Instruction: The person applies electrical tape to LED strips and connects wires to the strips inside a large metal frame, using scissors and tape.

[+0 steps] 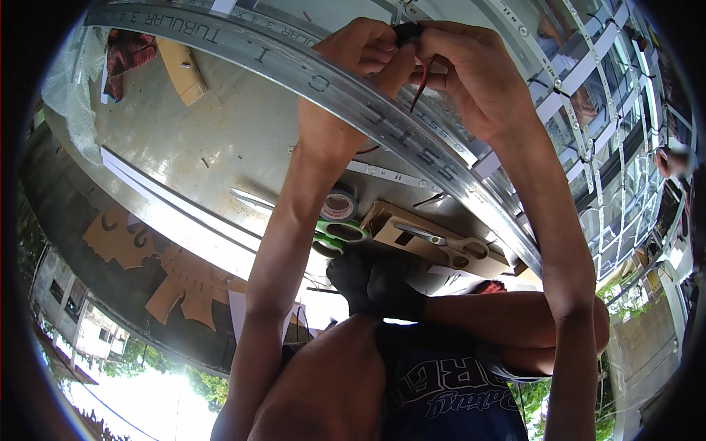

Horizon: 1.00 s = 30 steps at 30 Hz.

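Observation:
My left hand and my right hand meet at the top, beyond the near edge of a metal frame. Both have their fingertips pinched on a small black piece, whose exact kind I cannot make out. From it a thin red and dark wire hangs beside my right fingers. A grey metal tube with print along it crosses in front of my left wrist. White LED strips run over the frame to the right of my right hand.
Scissors with green handles, a tape roll, a second pair of scissors and a cardboard piece lie near my feet. Cardboard scraps are at left. Bubble wrap hangs at the far left.

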Motion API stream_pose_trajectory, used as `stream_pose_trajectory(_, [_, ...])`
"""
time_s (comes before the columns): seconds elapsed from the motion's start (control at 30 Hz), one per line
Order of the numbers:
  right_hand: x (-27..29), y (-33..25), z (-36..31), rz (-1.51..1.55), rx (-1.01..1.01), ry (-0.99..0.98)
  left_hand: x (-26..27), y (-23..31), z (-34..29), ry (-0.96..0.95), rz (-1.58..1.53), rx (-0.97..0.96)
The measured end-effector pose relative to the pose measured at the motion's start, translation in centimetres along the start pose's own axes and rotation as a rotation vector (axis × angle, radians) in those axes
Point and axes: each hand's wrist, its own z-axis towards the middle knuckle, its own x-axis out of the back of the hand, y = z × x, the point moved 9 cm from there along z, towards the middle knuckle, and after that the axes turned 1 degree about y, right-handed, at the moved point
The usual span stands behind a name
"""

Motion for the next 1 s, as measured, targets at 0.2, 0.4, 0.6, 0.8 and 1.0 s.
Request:
stream_pose_trajectory(0.2, [-0.3, 0.3, -0.1, 0.003, -0.051, 0.003, 0.1, 0.7, 0.2, -0.016, 0.176, 0.001])
stream_pose_trajectory(0.4, [-0.2, 0.6, -0.1, -0.014, -0.045, 0.058, 0.8, -2.1, -0.8, 0.128, -0.163, 0.266])
stream_pose_trajectory(0.6, [-0.2, 1.4, 0.2, -0.056, -0.027, 0.022, 0.4, -3.4, -1.2, 0.131, -0.538, 0.406])
stream_pose_trajectory(0.8, [-1.1, 1.3, 0.3, -0.026, -0.073, -0.092, 0.8, -2.2, -0.5, 0.072, -0.413, 0.37])
stream_pose_trajectory(1.0, [-2.2, 1.6, -0.1, 0.256, -0.25, -0.104, 1.4, -2.5, -0.5, 0.051, -0.327, 0.405])
